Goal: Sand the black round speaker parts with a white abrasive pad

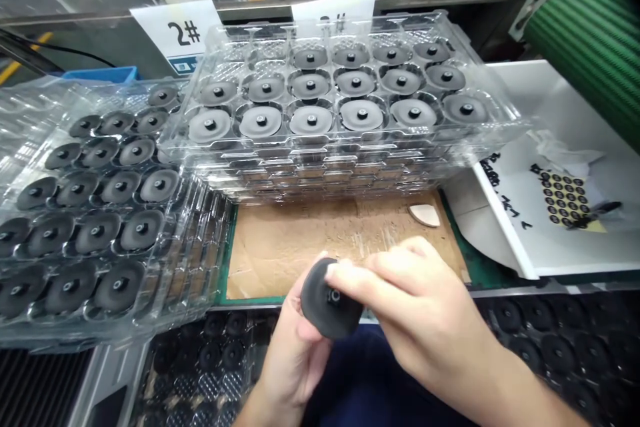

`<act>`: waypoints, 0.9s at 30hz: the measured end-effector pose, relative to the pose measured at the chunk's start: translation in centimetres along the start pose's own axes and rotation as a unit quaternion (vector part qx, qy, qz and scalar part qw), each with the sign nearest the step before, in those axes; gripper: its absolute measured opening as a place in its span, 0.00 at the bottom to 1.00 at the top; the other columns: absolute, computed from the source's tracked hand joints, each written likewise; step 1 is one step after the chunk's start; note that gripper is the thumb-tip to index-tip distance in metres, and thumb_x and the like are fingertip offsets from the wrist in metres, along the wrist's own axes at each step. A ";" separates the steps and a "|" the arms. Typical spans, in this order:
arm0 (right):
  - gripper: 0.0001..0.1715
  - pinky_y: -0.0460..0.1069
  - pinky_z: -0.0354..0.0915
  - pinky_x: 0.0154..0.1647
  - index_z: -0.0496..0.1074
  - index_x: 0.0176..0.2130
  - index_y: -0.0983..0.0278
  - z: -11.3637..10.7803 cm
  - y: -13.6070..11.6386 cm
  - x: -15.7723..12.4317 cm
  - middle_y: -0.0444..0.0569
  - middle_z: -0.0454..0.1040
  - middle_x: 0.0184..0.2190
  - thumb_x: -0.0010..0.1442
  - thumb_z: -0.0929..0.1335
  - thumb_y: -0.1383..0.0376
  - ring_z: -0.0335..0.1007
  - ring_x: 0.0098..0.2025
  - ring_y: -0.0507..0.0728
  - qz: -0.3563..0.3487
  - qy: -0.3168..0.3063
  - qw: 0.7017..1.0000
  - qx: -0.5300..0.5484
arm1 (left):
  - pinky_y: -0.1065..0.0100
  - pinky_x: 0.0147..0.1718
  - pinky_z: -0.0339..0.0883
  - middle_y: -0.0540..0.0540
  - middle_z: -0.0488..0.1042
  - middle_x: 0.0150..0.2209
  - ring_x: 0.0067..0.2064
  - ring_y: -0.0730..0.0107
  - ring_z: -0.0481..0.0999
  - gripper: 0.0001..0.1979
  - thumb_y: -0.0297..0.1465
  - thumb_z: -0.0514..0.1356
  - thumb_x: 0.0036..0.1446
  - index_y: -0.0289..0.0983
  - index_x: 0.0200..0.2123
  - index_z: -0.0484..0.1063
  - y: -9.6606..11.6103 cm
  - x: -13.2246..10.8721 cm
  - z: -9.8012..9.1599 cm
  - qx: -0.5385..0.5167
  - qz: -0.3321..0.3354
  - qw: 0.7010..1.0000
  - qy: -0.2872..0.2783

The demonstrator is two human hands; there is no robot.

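A black round disc [333,307] with a small raised hub is held up above the front edge of the bench. My left hand [300,347] grips its rim from the left and below. Over the disc's face comes my right hand [415,300], its fingers curled and the index fingertip pressed near the hub. Whether the right fingers pinch anything small cannot be made out. Behind them a brown cardboard sheet [295,233] covers the bench. A stack of clear plastic trays [320,137] stands beyond it, the top one bearing similar discs.
More clear trays [170,287] of discs are stacked at left. On the right, a white bin [510,227] holds a sheet of round stickers [565,197] under a green ribbed roll [590,47]. A pale curved piece [425,215] lies on the cardboard. Dark discs [557,353] sit below the bench edge.
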State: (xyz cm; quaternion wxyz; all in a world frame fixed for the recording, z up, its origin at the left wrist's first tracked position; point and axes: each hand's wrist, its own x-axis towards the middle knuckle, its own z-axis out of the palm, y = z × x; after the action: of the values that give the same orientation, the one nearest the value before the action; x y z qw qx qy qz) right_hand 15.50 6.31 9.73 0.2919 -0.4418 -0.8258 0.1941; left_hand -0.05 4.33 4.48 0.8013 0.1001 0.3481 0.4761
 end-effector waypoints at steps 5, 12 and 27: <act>0.18 0.50 0.52 0.33 0.75 0.40 0.59 -0.6 2.6 2.6 0.42 0.66 0.24 0.65 0.58 0.70 0.57 0.26 0.51 -0.176 -0.110 0.975 0.080 | 0.71 0.38 0.71 0.47 0.79 0.31 0.37 0.65 0.78 0.18 0.39 0.70 0.39 0.37 0.35 0.78 0.4 0.0 0.4 0.032 -0.091 0.992 -0.083; 0.14 0.48 0.65 0.35 0.72 0.47 0.62 3.2 6.2 -4.2 0.48 0.76 0.35 0.65 0.61 0.65 0.70 0.35 0.53 0.180 0.002 0.976 0.120 | 0.67 0.42 0.70 0.45 0.79 0.42 0.40 0.59 0.79 0.29 0.39 0.72 0.31 0.41 0.42 0.76 0.9 0.0 -0.7 0.001 -0.104 0.992 -0.065; 0.16 0.49 0.57 0.32 0.72 0.45 0.61 -0.3 1.3 -1.4 0.45 0.76 0.31 0.63 0.60 0.71 0.67 0.30 0.52 -0.007 0.008 0.995 0.103 | 0.65 0.47 0.67 0.44 0.78 0.40 0.46 0.57 0.75 0.29 0.43 0.70 0.35 0.39 0.43 0.76 -0.7 0.3 -0.5 0.051 -0.091 0.993 -0.047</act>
State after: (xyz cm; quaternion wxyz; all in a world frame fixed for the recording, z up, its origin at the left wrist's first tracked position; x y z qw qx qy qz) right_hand 17.06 5.83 8.79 0.3439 -0.4051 -0.8021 0.2725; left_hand 0.18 4.11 3.64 0.8505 0.1307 0.3416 0.3780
